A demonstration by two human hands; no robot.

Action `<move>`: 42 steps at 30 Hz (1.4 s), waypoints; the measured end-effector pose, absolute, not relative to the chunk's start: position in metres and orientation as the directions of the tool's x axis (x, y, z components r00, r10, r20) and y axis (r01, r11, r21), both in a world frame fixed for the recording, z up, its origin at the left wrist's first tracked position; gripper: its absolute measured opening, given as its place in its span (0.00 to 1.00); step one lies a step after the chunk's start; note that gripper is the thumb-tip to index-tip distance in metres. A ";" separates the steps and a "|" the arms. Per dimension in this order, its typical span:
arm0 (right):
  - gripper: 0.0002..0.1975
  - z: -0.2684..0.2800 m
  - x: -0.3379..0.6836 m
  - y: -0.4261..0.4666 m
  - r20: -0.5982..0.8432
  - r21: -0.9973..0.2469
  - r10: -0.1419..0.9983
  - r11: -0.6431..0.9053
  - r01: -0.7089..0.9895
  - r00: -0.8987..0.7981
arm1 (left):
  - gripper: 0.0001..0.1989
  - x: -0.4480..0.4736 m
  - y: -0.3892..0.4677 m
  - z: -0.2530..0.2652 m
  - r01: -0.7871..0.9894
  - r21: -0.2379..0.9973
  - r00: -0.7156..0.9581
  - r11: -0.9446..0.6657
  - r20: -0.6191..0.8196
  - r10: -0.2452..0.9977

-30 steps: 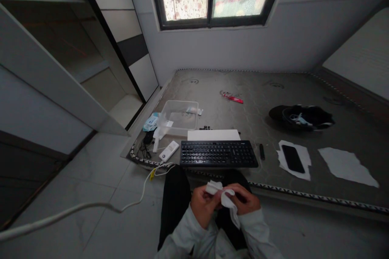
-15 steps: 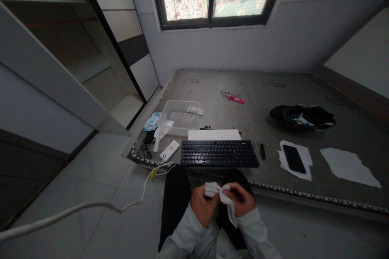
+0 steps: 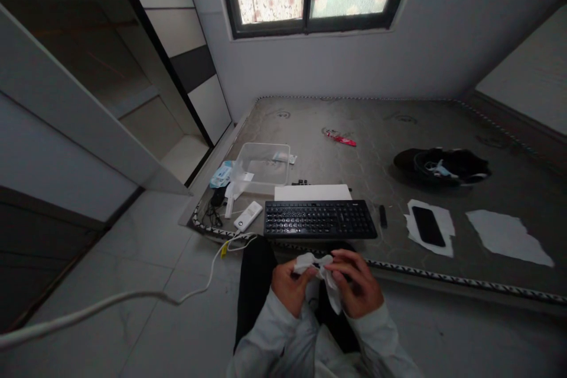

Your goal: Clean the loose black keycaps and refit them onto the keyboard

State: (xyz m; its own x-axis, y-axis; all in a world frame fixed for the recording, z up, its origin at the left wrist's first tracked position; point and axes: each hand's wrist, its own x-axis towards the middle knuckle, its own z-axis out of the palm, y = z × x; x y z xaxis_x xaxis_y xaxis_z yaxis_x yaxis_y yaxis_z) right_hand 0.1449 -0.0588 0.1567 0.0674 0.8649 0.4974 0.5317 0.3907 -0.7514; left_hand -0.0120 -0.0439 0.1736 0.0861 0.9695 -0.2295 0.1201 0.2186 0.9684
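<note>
Nearest the camera, at 6 o'clock, the left hand and the right hand both pinch a crumpled white tissue between curled fingers, above dark trousers. Just beyond, toward 12 o'clock, a black keyboard lies at the near edge of a grey mattress. At 10 o'clock from the hands sits a white remote, with a clear plastic box farther off. Toward 2 o'clock a black phone rests on white paper.
</note>
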 end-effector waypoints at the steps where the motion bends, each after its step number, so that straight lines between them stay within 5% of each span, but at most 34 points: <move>1: 0.09 0.159 0.143 -0.059 0.499 -0.730 0.865 0.386 0.563 0.055 | 0.15 -0.012 -0.044 0.173 0.112 0.969 0.086 0.218 -0.229 0.970; 8: 0.08 0.170 0.137 -0.062 0.453 -0.642 0.883 0.227 0.732 0.123 | 0.16 -0.011 -0.045 0.174 0.063 0.979 0.104 0.196 -0.202 0.974; 25: 0.08 0.147 0.151 -0.055 0.412 -0.550 0.911 0.273 0.789 -0.028 | 0.16 -0.008 -0.048 0.169 0.191 0.972 0.095 0.136 -0.156 0.983; 42: 0.14 0.150 0.135 -0.051 0.180 -0.848 0.983 0.134 0.513 0.040 | 0.17 -0.013 -0.048 0.159 0.144 0.968 0.112 0.203 -0.220 0.969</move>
State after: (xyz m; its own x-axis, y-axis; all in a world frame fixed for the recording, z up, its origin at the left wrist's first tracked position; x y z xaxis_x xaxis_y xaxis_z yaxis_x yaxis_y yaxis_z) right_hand 0.1354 -0.0513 0.1499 0.0398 0.9829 0.1797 0.5132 0.1342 -0.8477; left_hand -0.0131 -0.0485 0.1593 0.1120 0.9691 -0.2199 0.1444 0.2030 0.9685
